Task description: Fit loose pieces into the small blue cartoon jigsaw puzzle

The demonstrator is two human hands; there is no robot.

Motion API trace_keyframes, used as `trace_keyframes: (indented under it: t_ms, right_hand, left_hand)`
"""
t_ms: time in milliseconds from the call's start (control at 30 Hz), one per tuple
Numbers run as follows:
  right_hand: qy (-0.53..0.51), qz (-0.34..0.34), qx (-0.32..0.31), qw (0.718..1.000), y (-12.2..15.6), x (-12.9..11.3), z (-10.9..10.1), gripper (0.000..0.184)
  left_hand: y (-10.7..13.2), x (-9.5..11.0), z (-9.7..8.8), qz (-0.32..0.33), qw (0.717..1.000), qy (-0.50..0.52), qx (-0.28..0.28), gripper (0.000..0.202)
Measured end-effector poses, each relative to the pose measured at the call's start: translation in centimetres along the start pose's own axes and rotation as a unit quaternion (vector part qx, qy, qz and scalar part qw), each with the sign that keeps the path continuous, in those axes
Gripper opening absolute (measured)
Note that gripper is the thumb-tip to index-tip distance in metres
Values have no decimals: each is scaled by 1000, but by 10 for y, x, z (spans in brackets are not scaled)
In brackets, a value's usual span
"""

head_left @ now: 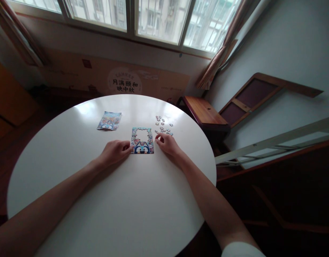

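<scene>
Your left hand [114,151], fingers curled in, touches the jigsaw puzzle's [142,141] left edge. Your right hand [165,142] has fingertips pinched together beside the loose pieces [163,125] near the table's [113,200] far edge. Can't tell if it holds a piece.

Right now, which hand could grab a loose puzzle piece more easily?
Probably the right hand: it sits just below the loose pieces, while the left hand rests on the far side of the puzzle, farther away.

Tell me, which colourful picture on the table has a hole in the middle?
The jigsaw between the left hand and right hand: white table shows through its middle. The other picture, farther left, has no gap.
</scene>
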State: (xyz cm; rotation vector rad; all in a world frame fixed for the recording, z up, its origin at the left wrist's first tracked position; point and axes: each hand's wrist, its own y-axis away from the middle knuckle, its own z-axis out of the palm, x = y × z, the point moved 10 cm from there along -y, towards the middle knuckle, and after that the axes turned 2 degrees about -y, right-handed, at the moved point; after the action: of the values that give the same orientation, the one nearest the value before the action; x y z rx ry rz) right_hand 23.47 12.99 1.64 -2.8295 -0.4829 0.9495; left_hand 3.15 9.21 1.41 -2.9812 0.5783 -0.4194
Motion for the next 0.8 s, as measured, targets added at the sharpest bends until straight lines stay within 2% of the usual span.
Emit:
trace_keyframes:
  t_ms: [367, 467, 567, 633, 700, 800]
  right_hand:
    - [-16, -14, -1, 1000, 0, 0, 3, 14]
    - [-36, -18, 29, 999, -4, 5, -9, 15]
    - [-13, 31, 127, 991, -5, 28, -46, 21]
    - [24, 91, 194, 976, 0, 52, -72, 23]
    - [56, 149, 206, 965, 5, 76, -84, 26]
    - [84, 217, 182, 955, 10, 104, -84, 29]
  left_hand:
    - [0, -1, 2, 8, 1000, 5, 4, 37]
    - [0, -1, 1, 5, 1000, 5, 3, 38]
    - [0, -1, 1, 4, 1000, 3, 2, 39]
    - [0, -2, 2, 3, 1000, 0, 2, 38]
    - [-1, -4, 3, 1, 1000, -2, 2, 38]
    - [0, -4, 4, 3, 1000, -1, 2, 38]
